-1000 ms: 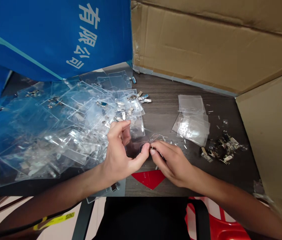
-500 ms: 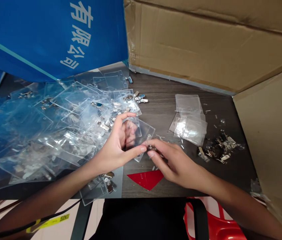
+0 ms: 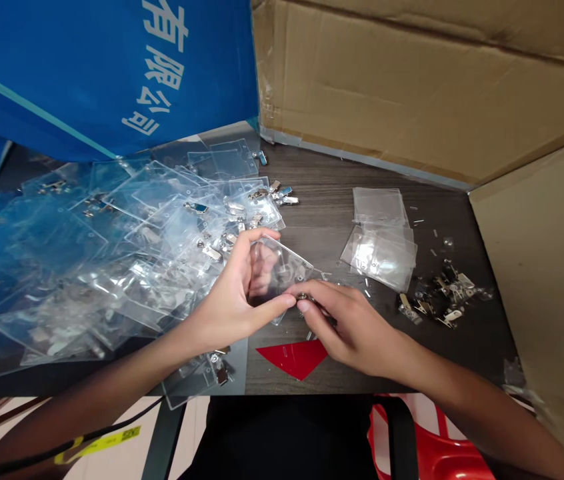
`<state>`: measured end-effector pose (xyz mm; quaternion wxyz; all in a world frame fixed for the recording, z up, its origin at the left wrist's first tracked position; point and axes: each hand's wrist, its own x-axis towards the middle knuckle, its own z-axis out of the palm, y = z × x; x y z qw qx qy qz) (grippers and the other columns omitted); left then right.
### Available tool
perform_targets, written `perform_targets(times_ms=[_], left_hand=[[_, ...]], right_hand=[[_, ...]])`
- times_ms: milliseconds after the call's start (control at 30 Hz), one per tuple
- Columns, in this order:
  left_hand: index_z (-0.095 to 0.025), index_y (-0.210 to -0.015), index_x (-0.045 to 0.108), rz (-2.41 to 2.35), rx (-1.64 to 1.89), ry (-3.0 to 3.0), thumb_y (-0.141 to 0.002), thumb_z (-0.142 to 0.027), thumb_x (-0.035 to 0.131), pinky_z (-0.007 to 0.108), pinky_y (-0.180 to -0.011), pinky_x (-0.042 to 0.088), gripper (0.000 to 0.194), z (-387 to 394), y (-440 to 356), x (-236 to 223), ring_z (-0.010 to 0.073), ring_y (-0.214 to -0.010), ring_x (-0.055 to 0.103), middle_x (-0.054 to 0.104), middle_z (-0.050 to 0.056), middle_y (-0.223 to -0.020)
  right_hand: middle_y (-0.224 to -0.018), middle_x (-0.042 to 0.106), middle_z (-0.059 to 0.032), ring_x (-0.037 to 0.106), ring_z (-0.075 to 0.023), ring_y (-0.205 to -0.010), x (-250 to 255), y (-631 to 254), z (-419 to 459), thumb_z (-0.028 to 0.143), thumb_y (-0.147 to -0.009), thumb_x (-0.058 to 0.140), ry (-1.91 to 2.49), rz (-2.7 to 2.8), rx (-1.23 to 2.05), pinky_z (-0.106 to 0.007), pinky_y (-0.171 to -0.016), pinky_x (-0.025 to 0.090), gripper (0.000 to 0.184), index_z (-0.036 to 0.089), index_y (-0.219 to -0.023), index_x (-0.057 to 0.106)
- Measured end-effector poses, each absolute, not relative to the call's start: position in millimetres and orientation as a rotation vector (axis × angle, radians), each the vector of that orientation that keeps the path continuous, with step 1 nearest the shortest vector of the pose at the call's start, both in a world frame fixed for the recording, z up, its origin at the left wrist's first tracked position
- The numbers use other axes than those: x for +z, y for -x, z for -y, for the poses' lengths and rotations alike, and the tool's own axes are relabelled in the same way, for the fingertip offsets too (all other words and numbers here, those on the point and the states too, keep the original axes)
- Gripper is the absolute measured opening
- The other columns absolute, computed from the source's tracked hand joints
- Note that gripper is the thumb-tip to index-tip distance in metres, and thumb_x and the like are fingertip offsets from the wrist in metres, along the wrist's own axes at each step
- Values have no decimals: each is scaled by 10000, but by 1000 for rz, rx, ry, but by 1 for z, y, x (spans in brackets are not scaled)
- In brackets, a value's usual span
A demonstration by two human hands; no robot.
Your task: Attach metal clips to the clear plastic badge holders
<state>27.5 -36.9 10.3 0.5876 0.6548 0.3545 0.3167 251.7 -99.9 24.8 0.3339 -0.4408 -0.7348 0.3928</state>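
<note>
Head view: nearest, at the bottom right, is a red plastic thing (image 3: 457,461) with holes, below the bench. On the dark, wood-grained bench (image 3: 322,175) lies a flat, red, pointed sheet (image 3: 293,360). Just past it are both hands. The right hand (image 3: 342,321) pinches a small, shiny metal clip (image 3: 303,297) between thumb and first finger. The left hand (image 3: 229,293) is half open, its fingers curled behind a clear, flat plastic card holder (image 3: 289,263) and its thumb by the near corner. The clip is at that corner; I cannot tell if they are joined. To the left spreads a big, messy pile of clear card holders (image 3: 79,230), some with metal clips. To the right sit a heap of shiny metal clips (image 3: 455,293) and, farther, some clear plastic sleeves (image 3: 382,257). At the back stand a blue box (image 3: 77,63) with white writing and a brown cardboard box (image 3: 387,87).
</note>
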Motion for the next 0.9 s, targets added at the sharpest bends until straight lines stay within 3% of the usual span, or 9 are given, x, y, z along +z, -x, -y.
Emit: perform_targets(times_ms=[333,567,667,800,900], left_hand=[[-380,-1485,481,-833,742,-1507,-893,-163,862,241,-506,491,736,38,-28,6,149,-690,555,510,17,-1021],[-358,-1459,484,-830,747,-1550,-894,-177,852,209,-494,409,698,39,-31,11,102,-641,458,478,-17,-990],[-350,-1481,472,-822,754,-1602,-906,-189,846,217,-505,441,704,38,-30,9,116,-652,476,484,-10,-982],[-344,-1470,510,-885,851,-1709,-821,-276,968,253,-553,521,798,34,-30,7,164,-736,542,499,16,-1009],[-326,-1483,549,-985,964,-1819,-752,-361,1044,242,-539,481,884,27,-25,8,163,-744,525,522,31,-1030]], right_hand=[[-839,717,-14,643,-158,-692,24,-253,100,178,-1123,512,1190,1977,974,-302,-679,504,191,204,-1085,697],[-765,654,5,583,-155,-651,23,-255,100,172,-1125,512,1191,2035,865,-312,-643,454,205,216,-986,656],[-774,671,2,602,-160,-665,21,-254,99,161,-1129,516,1173,2022,865,-313,-652,462,213,216,-989,667],[-991,769,-64,736,-202,-855,24,-255,95,222,-1158,548,1146,2058,910,-334,-767,576,216,188,-1240,745],[-1136,781,-100,772,-234,-962,34,-269,86,336,-1161,621,1236,2059,913,-388,-872,634,387,192,-1517,674]])
